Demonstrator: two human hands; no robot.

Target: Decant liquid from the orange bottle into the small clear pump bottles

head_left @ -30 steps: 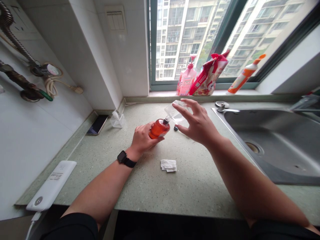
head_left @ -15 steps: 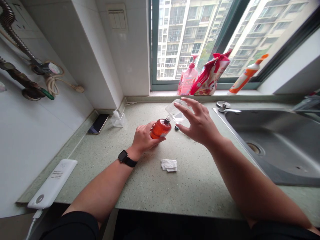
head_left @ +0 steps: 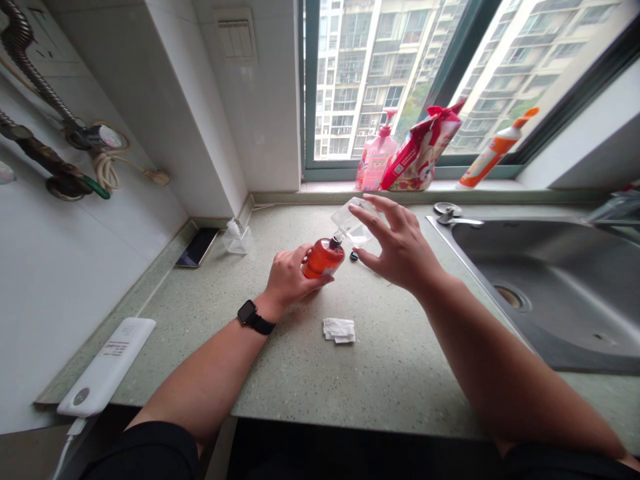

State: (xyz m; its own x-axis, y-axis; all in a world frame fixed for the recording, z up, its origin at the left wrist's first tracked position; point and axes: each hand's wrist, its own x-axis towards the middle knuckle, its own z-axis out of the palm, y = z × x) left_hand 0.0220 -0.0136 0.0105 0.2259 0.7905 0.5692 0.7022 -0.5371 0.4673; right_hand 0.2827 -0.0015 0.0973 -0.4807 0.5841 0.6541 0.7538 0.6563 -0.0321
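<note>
My left hand (head_left: 291,277) is wrapped round an orange-red bottle (head_left: 323,258) with a black neck, which leans to the right. In my right hand (head_left: 400,243) is a clear plastic bottle (head_left: 354,225), tipped so that its narrow mouth meets the orange-red bottle's neck. Whether liquid runs between the two mouths I cannot tell. A small black cap (head_left: 354,256) lies on the counter just below the clear bottle. Nearer to me rests a folded white tissue (head_left: 339,330).
On the speckled counter (head_left: 280,373), a clear pump dispenser (head_left: 237,237) and a phone (head_left: 197,247) stand left, with a white power bank (head_left: 107,367) at the edge. A steel sink (head_left: 565,280) is at right. A pink pump bottle (head_left: 376,160), red pouch (head_left: 423,150) and orange bottle (head_left: 487,157) line the sill.
Very little differs. Both hands keep their grips, and the two bottles stay mouth to mouth, with only a slight shift of the whole view.
</note>
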